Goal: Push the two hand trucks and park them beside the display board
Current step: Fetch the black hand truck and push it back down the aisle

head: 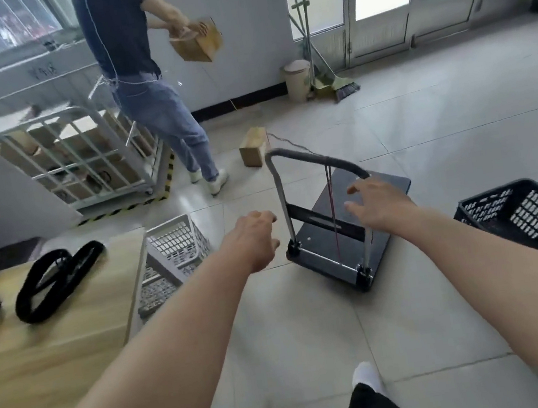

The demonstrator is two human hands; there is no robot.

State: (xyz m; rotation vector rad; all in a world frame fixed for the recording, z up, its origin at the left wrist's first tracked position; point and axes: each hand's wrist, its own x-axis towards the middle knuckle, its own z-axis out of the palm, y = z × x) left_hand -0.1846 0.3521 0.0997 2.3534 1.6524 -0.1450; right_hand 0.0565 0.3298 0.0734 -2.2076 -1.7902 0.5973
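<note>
- Black hand truck (350, 227) stands unpushed, no display board in sight
- left hand (257, 240) loosely curled, right hand (378, 202) spread wide, both just short of its handle (313, 159)

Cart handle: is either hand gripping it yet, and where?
No. Both hands are open and short of the handle: the right hand near its right end, the left hand beside its left upright. Nothing is held.

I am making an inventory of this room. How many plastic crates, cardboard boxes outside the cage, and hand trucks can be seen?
Plastic crates: 2, white crate and black crate
Cardboard boxes: 2, carried box and floor box
Hand trucks: 1, hand truck
Total: 5
</note>
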